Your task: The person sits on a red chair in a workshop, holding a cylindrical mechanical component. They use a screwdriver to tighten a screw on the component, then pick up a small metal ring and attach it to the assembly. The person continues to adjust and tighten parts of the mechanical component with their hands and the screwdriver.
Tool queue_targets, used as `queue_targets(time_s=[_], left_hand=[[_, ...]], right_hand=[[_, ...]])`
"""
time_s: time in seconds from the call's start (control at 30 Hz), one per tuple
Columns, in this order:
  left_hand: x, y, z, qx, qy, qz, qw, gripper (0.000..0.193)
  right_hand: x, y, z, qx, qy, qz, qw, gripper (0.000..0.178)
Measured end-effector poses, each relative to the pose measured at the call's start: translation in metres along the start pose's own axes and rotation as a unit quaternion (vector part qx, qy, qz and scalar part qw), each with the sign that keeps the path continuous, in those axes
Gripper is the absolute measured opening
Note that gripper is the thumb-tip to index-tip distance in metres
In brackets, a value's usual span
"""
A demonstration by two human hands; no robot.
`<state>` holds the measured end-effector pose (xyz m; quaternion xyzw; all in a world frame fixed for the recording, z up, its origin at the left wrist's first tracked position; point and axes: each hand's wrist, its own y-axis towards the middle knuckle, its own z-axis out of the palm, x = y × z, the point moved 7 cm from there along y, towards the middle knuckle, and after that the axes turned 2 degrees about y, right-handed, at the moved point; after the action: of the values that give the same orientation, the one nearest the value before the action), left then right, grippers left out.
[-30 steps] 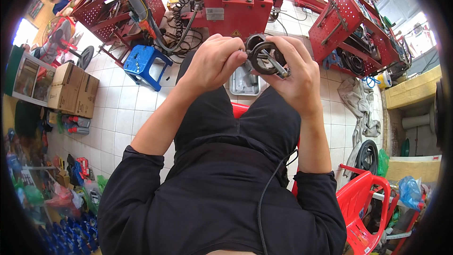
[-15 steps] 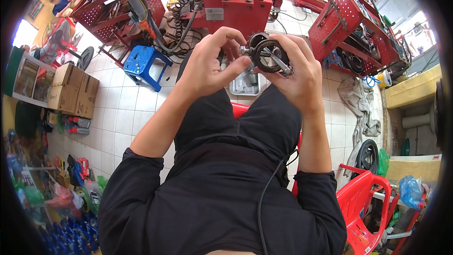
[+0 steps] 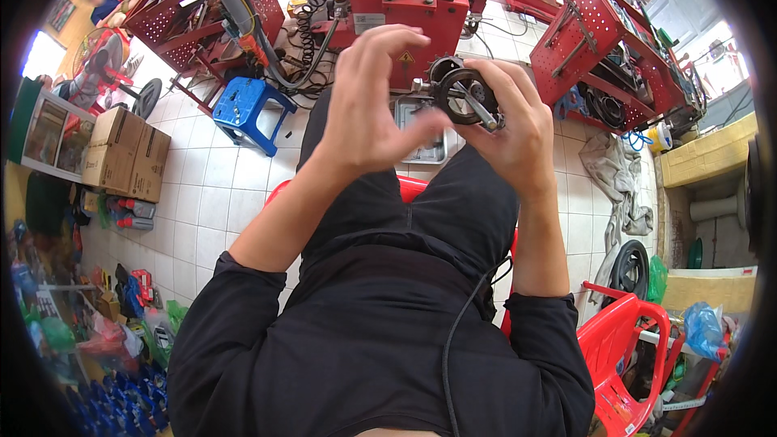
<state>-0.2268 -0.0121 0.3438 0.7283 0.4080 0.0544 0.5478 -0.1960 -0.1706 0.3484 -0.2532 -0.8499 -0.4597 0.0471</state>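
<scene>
L hand moved away fr. dark ring part, fingers apart, released; R hand grasping it

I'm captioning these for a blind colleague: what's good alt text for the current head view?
A person in black grips a dark ring-shaped part in the right hand, the left hand open beside it. A grey tray shows beneath the hands, with a red machine ahead and a blue stool to the left.

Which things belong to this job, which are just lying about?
In the job:
dark ring-shaped part, held in the right hand
shallow silver-grey rectangular tray below it (likely)

Lying about, apparently:
blue plastic stool
brown cardboard boxes
crumpled grey cloth
</scene>
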Motion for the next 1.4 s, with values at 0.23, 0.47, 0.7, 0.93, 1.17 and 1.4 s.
queue_targets(time_s=[0.23, 0.47, 0.7, 0.93, 1.17, 1.4], left_hand=[[-0.027, -0.001, 0.016, -0.060, 0.028, 0.045, 0.997, 0.079], [-0.027, 0.000, 0.017, -0.054, 0.041, 0.062, 0.996, 0.053], [-0.021, -0.001, 0.005, -0.012, -0.016, 0.050, 0.999, 0.047], [0.036, -0.022, 0.009, 0.063, -0.174, -0.083, 0.979, 0.026], [0.032, -0.023, 0.015, 0.070, -0.182, -0.059, 0.979, 0.033], [0.031, -0.022, 0.014, 0.071, -0.175, -0.037, 0.981, 0.033]], right_hand=[[-0.004, -0.003, 0.003, 0.000, 0.005, 0.000, 1.000, 0.054], [-0.004, -0.003, 0.004, -0.003, -0.007, 0.007, 1.000, 0.058], [0.000, -0.001, 0.000, -0.014, 0.013, -0.007, 1.000, 0.053], [0.001, 0.001, -0.004, -0.005, 0.001, 0.003, 1.000, 0.053], [0.002, 0.000, -0.002, -0.001, 0.007, 0.001, 1.000, 0.054], [0.001, 0.000, -0.002, -0.002, -0.001, -0.004, 1.000, 0.054]])
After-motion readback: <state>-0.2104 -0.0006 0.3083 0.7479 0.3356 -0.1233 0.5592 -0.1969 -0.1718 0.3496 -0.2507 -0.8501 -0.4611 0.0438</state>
